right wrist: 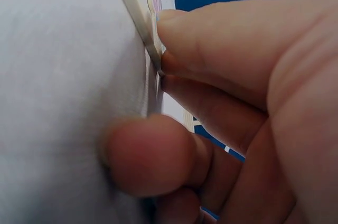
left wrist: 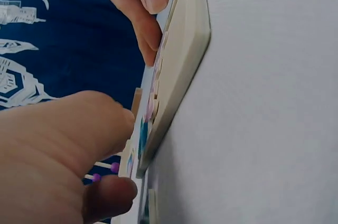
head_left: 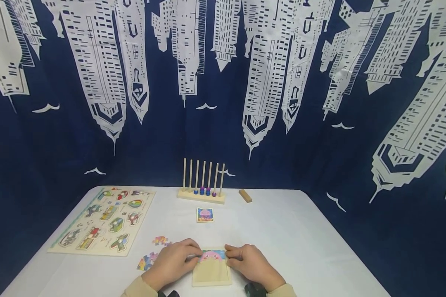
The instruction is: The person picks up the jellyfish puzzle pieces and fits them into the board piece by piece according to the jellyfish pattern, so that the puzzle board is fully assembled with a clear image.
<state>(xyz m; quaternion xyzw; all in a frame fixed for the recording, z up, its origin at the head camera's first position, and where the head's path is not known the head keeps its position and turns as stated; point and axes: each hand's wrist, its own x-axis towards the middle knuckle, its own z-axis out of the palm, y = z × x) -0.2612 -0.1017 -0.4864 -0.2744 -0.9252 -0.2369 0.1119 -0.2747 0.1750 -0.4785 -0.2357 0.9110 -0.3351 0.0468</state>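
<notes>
As two hands (head_left: pixel 175 260) (head_left: pixel 250 263) flank it, one tray (head_left: pixel 211 275)

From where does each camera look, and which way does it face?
Head: on the head, facing forward and down at the puzzle tray; left hand, right hand and sleeves show.
Left wrist: worn there, looking across the puzzle tray; left hand near, right hand beyond.
Right wrist: worn there, looking at the puzzle tray's edge; right hand close.
Shared by head and left wrist: both hands.

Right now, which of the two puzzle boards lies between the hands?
The small puzzle board, its far end bearing pink and blue pieces; the large vehicle board lies at left.
</notes>
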